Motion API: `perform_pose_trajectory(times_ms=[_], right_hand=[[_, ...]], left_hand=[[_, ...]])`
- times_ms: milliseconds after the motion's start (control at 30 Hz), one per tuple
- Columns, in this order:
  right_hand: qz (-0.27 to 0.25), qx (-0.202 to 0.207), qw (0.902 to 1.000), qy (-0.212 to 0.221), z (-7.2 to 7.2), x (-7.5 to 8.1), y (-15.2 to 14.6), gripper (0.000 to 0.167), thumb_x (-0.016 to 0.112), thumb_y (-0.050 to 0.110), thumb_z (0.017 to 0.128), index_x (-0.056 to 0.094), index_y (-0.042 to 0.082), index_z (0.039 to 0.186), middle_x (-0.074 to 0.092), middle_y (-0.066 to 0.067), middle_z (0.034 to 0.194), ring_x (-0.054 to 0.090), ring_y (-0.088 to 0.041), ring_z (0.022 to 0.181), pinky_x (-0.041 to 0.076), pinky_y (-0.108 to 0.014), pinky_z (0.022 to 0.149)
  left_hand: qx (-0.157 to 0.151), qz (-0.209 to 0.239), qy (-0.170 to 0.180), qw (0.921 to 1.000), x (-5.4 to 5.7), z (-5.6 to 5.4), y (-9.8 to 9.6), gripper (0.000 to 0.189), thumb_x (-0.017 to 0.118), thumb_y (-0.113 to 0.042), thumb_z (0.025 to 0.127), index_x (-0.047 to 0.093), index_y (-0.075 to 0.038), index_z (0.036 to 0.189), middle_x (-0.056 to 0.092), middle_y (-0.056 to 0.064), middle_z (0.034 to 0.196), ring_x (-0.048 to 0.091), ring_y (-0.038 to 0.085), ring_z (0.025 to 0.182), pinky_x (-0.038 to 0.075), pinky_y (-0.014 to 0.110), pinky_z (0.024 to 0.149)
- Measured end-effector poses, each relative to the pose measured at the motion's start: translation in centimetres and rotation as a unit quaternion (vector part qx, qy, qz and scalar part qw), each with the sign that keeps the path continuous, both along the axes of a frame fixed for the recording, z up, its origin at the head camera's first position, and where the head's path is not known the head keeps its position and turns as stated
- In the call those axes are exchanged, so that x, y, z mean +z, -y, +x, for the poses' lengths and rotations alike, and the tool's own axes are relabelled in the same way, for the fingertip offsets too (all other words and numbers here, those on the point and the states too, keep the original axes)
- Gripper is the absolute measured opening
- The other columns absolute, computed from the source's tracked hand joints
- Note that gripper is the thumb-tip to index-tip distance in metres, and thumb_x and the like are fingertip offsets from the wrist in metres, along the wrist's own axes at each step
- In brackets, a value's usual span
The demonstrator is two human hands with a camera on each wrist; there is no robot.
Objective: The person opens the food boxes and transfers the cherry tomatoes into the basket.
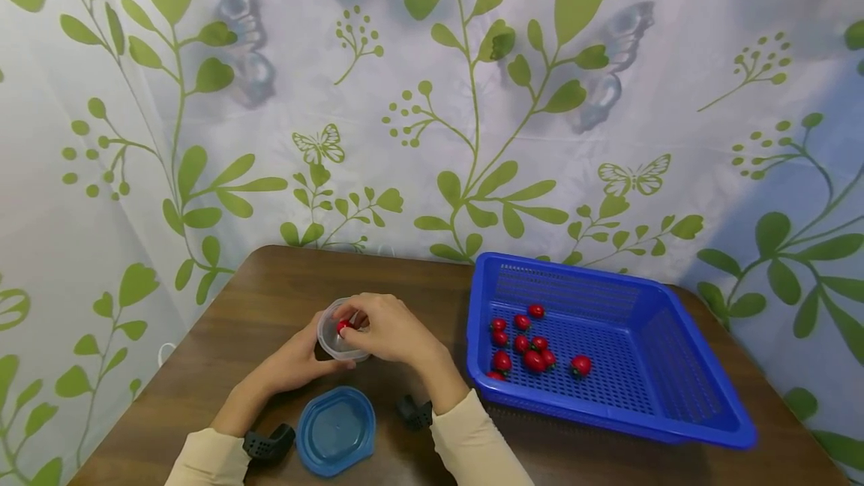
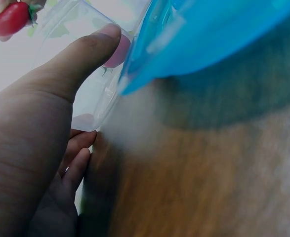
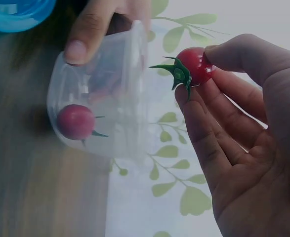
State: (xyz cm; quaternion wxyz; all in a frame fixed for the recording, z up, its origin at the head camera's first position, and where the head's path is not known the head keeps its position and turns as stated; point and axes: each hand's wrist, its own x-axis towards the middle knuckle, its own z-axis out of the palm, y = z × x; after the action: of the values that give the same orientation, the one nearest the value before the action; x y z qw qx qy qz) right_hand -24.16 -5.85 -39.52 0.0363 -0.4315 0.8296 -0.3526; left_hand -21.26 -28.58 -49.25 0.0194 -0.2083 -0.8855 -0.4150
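Note:
A clear plastic container [image 3: 117,94] stands on the table, gripped around its side by my left hand [image 1: 297,358], thumb on the near wall. One cherry tomato [image 3: 75,121] lies inside, seen through the wall in the right wrist view. Over the container's opening, my right hand [image 1: 388,327] pinches another cherry tomato [image 3: 196,66] with a green stem between thumb and fingers. A blue lid [image 1: 336,426] lies on the table just in front of the container. In the left wrist view, the held tomato [image 2: 11,22] shows at the top left.
To the right sits a large blue plastic basket [image 1: 607,426] with several cherry tomatoes [image 1: 535,361], mostly on its left side. The wooden table [image 1: 270,283] ends at a patterned curtain [image 1: 378,96] behind. Dark wrist straps [image 1: 270,444] hang below both wrists.

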Motion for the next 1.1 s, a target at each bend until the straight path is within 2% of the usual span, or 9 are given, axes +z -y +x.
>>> perform_pose_trajectory(times_ms=[233,433,600,767,1000,1100], right_hand=[[-0.006,-0.012,0.9998,-0.013,0.5,1.2,-0.9,0.022,0.070,0.019,0.099,0.072,0.010,0.119,0.073,0.002,0.110,0.067,-0.003,0.093,0.054,-0.013,0.076],[-0.026,-0.028,0.9993,-0.003,0.7,1.9,-1.9,0.022,0.071,0.019,0.099,0.071,0.013,0.119,0.073,0.002,0.110,0.067,-0.005,0.094,0.058,-0.022,0.082],[-0.039,-0.033,0.9987,-0.004,0.7,2.4,-2.7,0.022,0.071,0.018,0.098,0.071,0.012,0.120,0.072,0.002,0.111,0.067,-0.005,0.095,0.058,-0.026,0.087],[-0.047,-0.037,0.9982,0.000,0.6,2.8,-3.4,0.025,0.072,0.018,0.098,0.070,0.009,0.122,0.072,0.002,0.112,0.067,-0.006,0.097,0.058,-0.028,0.090],[-0.053,-0.056,0.9970,-0.003,0.4,3.0,-4.5,0.025,0.072,0.018,0.098,0.070,0.013,0.122,0.072,0.003,0.113,0.068,-0.006,0.099,0.057,-0.027,0.091],[-0.060,-0.062,0.9963,-0.006,0.3,3.1,-5.0,0.024,0.073,0.017,0.097,0.071,0.013,0.121,0.072,0.003,0.112,0.068,-0.007,0.099,0.058,-0.031,0.091]], left_hand=[[0.009,-0.003,0.008,0.9999,0.0,-0.1,-0.1,0.098,0.083,-0.046,0.086,0.027,-0.009,0.157,0.051,0.012,0.146,0.059,0.026,0.126,0.049,0.050,0.107],[0.019,-0.008,0.005,0.9998,-0.2,-0.1,-0.1,0.097,0.084,-0.046,0.085,0.030,-0.007,0.155,0.051,0.013,0.145,0.058,0.027,0.127,0.047,0.055,0.108],[0.023,-0.012,-0.001,0.9997,0.0,-0.1,-0.2,0.093,0.085,-0.045,0.085,0.033,-0.006,0.152,0.055,0.011,0.141,0.059,0.026,0.125,0.048,0.053,0.106],[0.025,-0.011,-0.003,0.9996,0.1,0.0,-0.3,0.089,0.085,-0.043,0.085,0.035,-0.008,0.150,0.058,0.010,0.137,0.059,0.027,0.125,0.048,0.052,0.106],[0.028,-0.011,0.007,0.9995,0.1,0.1,-0.3,0.091,0.085,-0.046,0.084,0.034,-0.007,0.150,0.059,0.012,0.138,0.058,0.031,0.128,0.044,0.058,0.109],[0.028,-0.011,0.007,0.9995,0.2,0.1,-0.4,0.092,0.085,-0.046,0.083,0.035,-0.007,0.149,0.059,0.012,0.138,0.058,0.032,0.129,0.042,0.060,0.110]])
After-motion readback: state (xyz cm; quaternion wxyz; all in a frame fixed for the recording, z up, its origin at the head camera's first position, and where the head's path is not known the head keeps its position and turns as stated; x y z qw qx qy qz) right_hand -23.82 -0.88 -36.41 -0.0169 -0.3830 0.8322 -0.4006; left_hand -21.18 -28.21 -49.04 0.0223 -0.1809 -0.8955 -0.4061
